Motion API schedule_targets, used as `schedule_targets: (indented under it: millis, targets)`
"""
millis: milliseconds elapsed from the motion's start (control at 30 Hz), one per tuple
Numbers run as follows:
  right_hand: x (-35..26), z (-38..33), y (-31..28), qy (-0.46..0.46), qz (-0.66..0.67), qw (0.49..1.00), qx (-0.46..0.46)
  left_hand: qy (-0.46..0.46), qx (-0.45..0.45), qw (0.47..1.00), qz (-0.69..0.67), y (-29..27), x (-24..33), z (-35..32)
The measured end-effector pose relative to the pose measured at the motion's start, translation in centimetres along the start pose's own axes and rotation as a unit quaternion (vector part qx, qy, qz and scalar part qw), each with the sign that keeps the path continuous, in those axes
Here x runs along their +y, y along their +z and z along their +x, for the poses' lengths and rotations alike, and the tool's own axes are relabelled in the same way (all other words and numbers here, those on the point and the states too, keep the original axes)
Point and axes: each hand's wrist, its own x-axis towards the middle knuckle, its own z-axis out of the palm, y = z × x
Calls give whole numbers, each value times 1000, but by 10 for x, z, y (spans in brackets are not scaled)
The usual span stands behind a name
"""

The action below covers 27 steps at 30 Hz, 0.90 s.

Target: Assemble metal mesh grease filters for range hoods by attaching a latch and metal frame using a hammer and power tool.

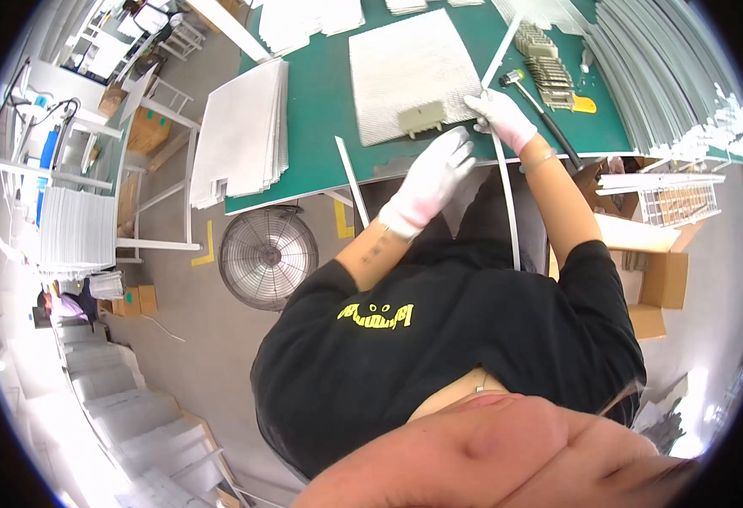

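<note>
Both hands wear white gloves and work at the near edge of a green bench point(321, 93). The right hand point(500, 118) is clenched around a long, thin white strip point(507, 203) that runs from the bench edge down toward the person's black shirt — the grip sits at the corner of a white mesh panel point(410, 72) lying flat on the bench. The left hand point(429, 182) hovers just in front of the bench edge, fingers loosely curled, close below a small beige block point(421, 118) that rests on the panel's near edge; whether it grasps anything I cannot tell.

A black-handled mallet point(541, 106) lies just right of the right hand, with beige clips point(549, 63) and a yellow-handled tool point(582, 103) beyond it. A stack of white mesh sheets point(240, 131) overhangs the bench's left end. Another thin strip point(352, 179) leans off the bench edge. A round fan point(268, 256) stands on the floor below — cardboard boxes point(655, 271) sit to the right.
</note>
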Motion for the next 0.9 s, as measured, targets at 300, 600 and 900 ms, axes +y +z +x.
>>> schedule_targets:
  millis: [300, 600, 900]
  targets:
    - [-8, -14, 16, -35, 178, 982, -56, 68, 98, 975, 185, -117, 124, -21]
    - [-48, -67, 15, -170, 123, 978, 7, 172, 214, 910, 312, -34, 132, -36]
    - [-100, -119, 35, -253, 19, 966, -56, 403, 203, 786, 423, 10, 143, -116]
